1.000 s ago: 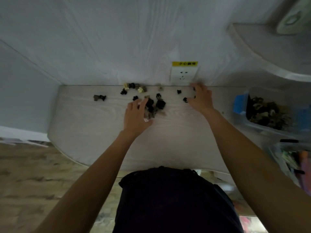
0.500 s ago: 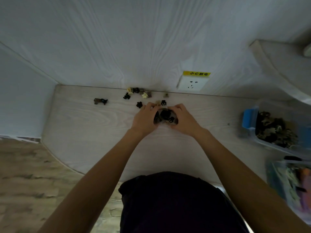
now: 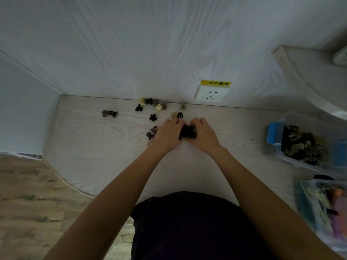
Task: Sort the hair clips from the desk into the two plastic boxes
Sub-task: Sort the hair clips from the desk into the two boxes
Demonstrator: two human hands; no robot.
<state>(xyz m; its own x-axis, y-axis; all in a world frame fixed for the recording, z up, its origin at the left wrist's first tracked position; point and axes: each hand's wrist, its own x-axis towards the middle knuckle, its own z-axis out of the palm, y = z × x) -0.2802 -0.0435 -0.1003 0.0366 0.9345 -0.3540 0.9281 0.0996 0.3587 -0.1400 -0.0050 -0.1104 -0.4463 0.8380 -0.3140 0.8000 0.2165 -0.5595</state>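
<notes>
- Cupping a dark bunch of hair clips [image 3: 187,132] between them, your left hand [image 3: 167,133] and right hand [image 3: 203,135] were curled tight around it on the desk [image 3: 90,139].
- In the head view, the blue-latched plastic box [image 3: 274,135] of dark clips lay well to the right, nearer your right hand.
- Loose clips [image 3: 152,117] lay apart toward the wall, beyond your fingers; two more sat just left of your left hand.

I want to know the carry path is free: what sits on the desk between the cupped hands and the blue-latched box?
Nothing sizeable: the head view shows bare desk between the right hand and the blue-latched box, apart from one tiny dark speck.
</notes>
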